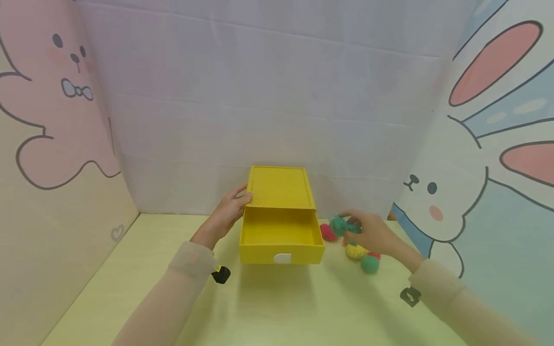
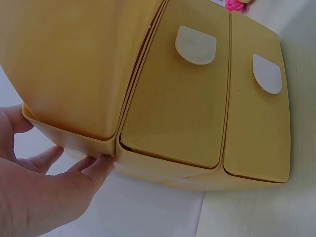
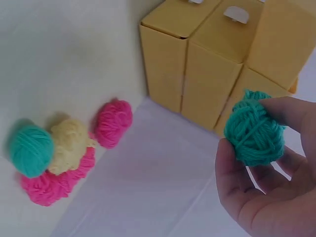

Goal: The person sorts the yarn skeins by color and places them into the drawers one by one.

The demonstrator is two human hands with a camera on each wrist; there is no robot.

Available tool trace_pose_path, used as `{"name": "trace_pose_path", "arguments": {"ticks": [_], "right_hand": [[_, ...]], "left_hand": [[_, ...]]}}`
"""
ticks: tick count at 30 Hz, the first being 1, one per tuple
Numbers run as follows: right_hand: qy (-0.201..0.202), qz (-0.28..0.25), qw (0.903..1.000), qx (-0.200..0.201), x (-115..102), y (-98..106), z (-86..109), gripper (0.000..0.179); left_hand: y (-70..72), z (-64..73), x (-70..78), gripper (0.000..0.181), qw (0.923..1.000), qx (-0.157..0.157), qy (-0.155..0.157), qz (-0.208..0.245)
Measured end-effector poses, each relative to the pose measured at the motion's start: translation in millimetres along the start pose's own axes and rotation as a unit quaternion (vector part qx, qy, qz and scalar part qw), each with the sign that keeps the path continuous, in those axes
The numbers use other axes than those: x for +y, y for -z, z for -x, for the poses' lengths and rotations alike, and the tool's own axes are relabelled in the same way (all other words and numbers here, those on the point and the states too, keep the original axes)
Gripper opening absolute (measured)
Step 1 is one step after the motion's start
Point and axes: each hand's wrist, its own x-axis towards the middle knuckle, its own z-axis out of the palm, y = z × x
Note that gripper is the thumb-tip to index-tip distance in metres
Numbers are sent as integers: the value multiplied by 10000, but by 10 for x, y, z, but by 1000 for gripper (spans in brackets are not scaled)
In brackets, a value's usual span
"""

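Observation:
A yellow drawer cabinet [image 1: 281, 186] stands against the back wall, its top drawer [image 1: 282, 253] pulled out and its bare inside showing. My left hand [image 1: 226, 213] grips the cabinet's upper left edge, thumb over the top and fingers along the side. In the left wrist view two lower drawers [image 2: 173, 98] with white tabs are pushed in. My right hand [image 1: 375, 234] holds a teal yarn ball [image 3: 254, 131] between thumb and fingers, raised to the right of the open drawer.
Right of the cabinet lie more yarn balls: a pink one [image 3: 113, 123] by the wall, then a cream-yellow one [image 3: 69, 145], a teal one [image 3: 31, 150] and pink yarn [image 3: 57, 182] bunched together. Walls with cartoon animals enclose the table [image 1: 277, 312] on three sides.

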Motion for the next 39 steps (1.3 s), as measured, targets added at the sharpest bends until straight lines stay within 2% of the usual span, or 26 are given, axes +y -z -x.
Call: {"name": "trace_pose_path", "arguments": {"ticks": [7,12,15,21,25,32,39], "right_hand": [[43,13,10000,-38,-392,188,-229,47],[132,-123,9997,-190,-746,180,-375,48],[375,-81,9990,-228,-918,117,-477,46],[920,425,9941,-387,-1155,-88,-688,43],[952,294,9926,-693,-1253,-239,-785,41],[1309,-145,9868,-940,-1339,-507,-911,36],[1269,-175,9854,-1120,-1436,-645,-960,35]], "left_hand": [[14,14,33,68,10000,11,-21,-8],[30,29,45,68,10000,-9,-8,-33],[31,33,49,69,10000,-31,-18,-62],[23,38,34,68,10000,-56,-54,-30],[10,29,18,67,9999,-78,-109,6],[3,30,4,68,9999,-93,-92,-25],[-5,44,6,68,9998,-161,-142,-34]]}}
